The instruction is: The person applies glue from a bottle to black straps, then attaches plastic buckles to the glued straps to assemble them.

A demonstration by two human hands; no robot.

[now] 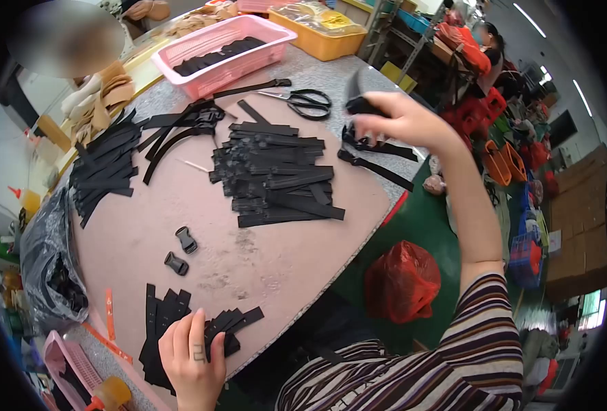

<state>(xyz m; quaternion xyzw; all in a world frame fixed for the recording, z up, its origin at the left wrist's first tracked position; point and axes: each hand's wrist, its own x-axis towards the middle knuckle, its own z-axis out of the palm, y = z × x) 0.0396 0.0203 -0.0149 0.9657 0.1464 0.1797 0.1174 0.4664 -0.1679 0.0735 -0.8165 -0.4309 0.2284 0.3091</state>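
Observation:
My left hand rests on a pile of short black webbing strips at the near table edge, thumb and fingers apart. My right hand is at the far right of the table, fingers closed on a black strap whose upper end is smeared by motion. Just below that hand lie more black straps with buckles, partly covered by it. Two loose black plastic buckles sit mid-table. A large stack of black strips lies between my hands.
Black-handled scissors lie near a pink basket of black pieces. More strips and a black plastic bag are at the left. Orange rulers lie near the front. A red bag stands beside the table. Other people sit beyond.

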